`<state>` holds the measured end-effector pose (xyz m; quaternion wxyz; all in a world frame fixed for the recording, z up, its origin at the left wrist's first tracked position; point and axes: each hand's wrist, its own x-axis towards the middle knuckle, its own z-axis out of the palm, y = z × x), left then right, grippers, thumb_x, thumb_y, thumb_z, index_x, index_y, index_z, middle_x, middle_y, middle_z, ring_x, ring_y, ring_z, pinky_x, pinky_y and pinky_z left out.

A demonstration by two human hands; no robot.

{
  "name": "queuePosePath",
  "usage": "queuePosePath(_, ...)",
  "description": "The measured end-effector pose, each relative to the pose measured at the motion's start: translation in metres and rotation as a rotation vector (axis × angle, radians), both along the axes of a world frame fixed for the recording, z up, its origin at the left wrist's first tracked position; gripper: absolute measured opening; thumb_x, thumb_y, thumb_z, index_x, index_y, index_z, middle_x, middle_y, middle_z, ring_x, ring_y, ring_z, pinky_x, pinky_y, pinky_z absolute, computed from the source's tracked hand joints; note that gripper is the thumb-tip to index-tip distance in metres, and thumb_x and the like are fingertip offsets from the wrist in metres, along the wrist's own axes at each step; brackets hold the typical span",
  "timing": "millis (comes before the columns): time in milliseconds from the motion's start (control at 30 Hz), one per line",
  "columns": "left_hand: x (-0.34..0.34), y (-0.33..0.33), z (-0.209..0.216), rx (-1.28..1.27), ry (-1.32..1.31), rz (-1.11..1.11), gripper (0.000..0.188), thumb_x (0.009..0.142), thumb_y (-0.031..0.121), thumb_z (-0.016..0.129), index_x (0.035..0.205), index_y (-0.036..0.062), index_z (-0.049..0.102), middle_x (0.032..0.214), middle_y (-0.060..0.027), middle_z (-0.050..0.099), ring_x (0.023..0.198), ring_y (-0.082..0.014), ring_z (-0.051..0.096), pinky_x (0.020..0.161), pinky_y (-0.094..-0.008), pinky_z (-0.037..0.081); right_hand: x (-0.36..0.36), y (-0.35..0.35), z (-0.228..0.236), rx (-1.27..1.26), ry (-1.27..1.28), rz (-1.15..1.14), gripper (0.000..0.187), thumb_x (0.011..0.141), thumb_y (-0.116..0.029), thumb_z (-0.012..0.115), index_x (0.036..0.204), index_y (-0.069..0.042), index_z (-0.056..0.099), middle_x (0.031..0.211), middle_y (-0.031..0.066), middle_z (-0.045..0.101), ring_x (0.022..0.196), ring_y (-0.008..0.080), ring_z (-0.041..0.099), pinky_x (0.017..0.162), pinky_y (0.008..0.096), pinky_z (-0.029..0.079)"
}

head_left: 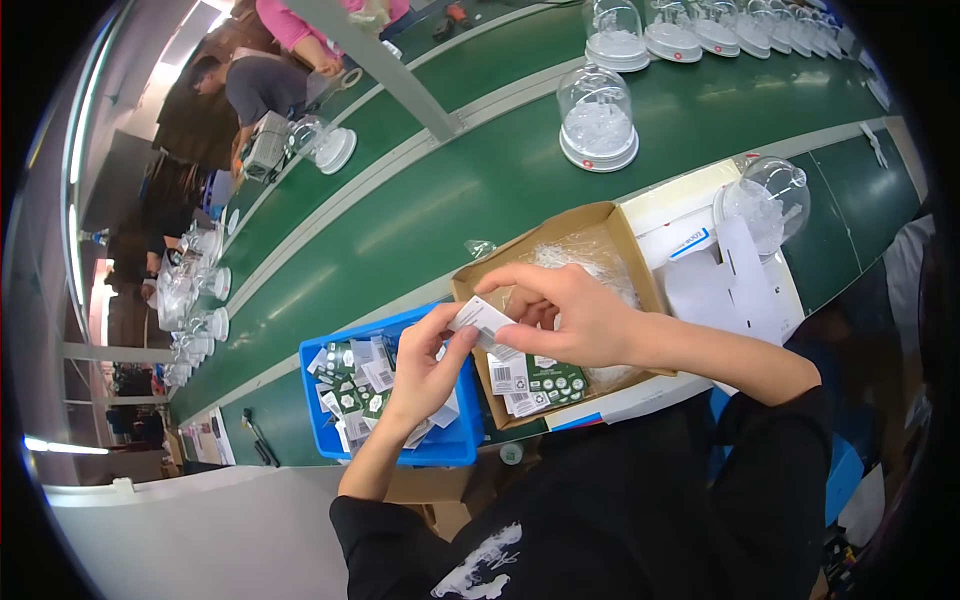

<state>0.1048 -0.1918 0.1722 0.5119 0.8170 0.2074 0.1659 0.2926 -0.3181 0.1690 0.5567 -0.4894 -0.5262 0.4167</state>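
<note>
Head cam: small white tag (486,322) up over the cardboard box (642,262), pinched at one end by a nearly closed left hand (425,372), other end held loosely by a half-curled right hand (580,318), thumb on top. Blue bin (455,445) of tags (379,375) just left, clear domes (598,118) farther back on green table (420,240).

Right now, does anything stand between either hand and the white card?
Nothing visible does: the left hand pinches the white card, and the right hand meets its edge. The cardboard box lies below.
</note>
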Motion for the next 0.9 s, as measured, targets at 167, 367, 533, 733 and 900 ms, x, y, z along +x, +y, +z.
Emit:
queuePosePath(167, 0.009, -0.003, 0.006, -0.098, 0.015, -0.075, 0.021, 0.089, 0.001, 0.055, 0.109, -0.0041, 0.059, 0.094, -0.0083, 0.063, 0.086, -0.0121, 0.058, 0.077, -0.0257, 0.046, 0.012, -0.008, -0.013, 0.017, 0.069, -0.074, 0.017, 0.088, -0.008, 0.061, 0.104, 0.000, 0.064, 0.082, 0.0037, 0.066, 0.073, 0.0084, 0.061, 0.067, 0.0221, 0.049)
queuePosePath(367, 0.020, -0.007, 0.010, -0.055, -0.030, -0.035, 0.022, 0.084, -0.005, 0.049, 0.104, -0.0054, 0.060, 0.093, -0.0095, 0.058, 0.083, -0.0141, 0.057, 0.075, -0.0241, 0.046, 0.023, -0.007, -0.019, 0.007, 0.224, -0.017, 0.017, 0.091, -0.005, 0.058, 0.106, 0.001, 0.064, 0.090, 0.0055, 0.068, 0.081, 0.0104, 0.065, 0.069, 0.0233, 0.052)
queuePosePath(533, 0.030, -0.005, 0.011, 0.027, -0.034, -0.054, 0.022, 0.078, -0.008, 0.054, 0.099, -0.0040, 0.060, 0.091, -0.0078, 0.058, 0.081, -0.0131, 0.053, 0.072, -0.0245, 0.044, 0.037, -0.011, -0.019, 0.029, 0.023, -0.091, 0.015, 0.090, -0.004, 0.059, 0.100, 0.003, 0.067, 0.084, 0.0092, 0.069, 0.070, 0.0112, 0.064, 0.064, 0.0235, 0.051)
queuePosePath(733, 0.037, -0.010, 0.007, 0.406, -0.028, -0.048, 0.017, 0.068, -0.008, 0.066, 0.080, -0.0006, 0.055, 0.089, -0.0118, 0.056, 0.078, -0.0168, 0.055, 0.063, -0.0259, 0.047, 0.054, -0.012, -0.017, -0.026, -0.326, -0.227, 0.012, 0.087, -0.005, 0.064, 0.094, 0.003, 0.069, 0.080, 0.0083, 0.069, 0.065, 0.0105, 0.062, 0.060, 0.0238, 0.051)
queuePosePath(900, 0.048, -0.007, 0.005, 0.452, -0.073, -0.313, 0.026, 0.061, -0.006, 0.066, 0.064, 0.0028, 0.041, 0.122, -0.0204, 0.055, 0.103, -0.0344, 0.059, 0.087, -0.0370, 0.048, 0.052, -0.010, -0.020, -0.019, 0.159, -0.108, 0.013, 0.087, -0.006, 0.066, 0.097, 0.002, 0.070, 0.082, 0.0070, 0.070, 0.069, 0.0097, 0.063, 0.061, 0.0228, 0.051)
